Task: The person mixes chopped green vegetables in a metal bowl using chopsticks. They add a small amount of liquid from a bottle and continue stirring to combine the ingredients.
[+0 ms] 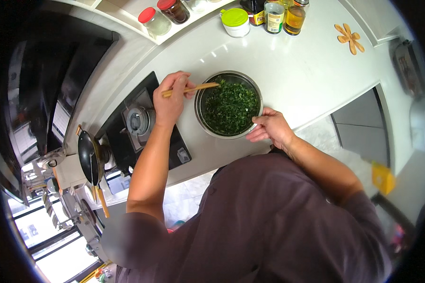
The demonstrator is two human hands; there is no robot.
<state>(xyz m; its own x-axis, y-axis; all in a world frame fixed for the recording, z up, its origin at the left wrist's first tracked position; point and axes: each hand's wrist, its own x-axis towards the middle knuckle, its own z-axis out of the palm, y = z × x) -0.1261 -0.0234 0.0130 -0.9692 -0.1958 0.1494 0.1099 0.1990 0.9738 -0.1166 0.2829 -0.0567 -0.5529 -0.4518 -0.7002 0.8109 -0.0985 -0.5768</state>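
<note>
Chopped leafy greens (230,106) lie in a round stainless steel bowl (199,120) on the pale countertop. My left hand (171,95) grips a pair of wooden chopsticks (202,87), whose tips reach over the bowl's upper left part, at the greens. My right hand (271,127) holds the bowl's lower right rim, thumb on top and the fingers beneath the outside.
A black gas hob (179,141) is left of the bowl, with a wok (88,155) farther left. A lime-lidded white container (236,23), bottles (295,17) and a wooden flower-shaped trivet (349,39) stand or lie at the back. A jar shelf (156,35) overhangs the back left.
</note>
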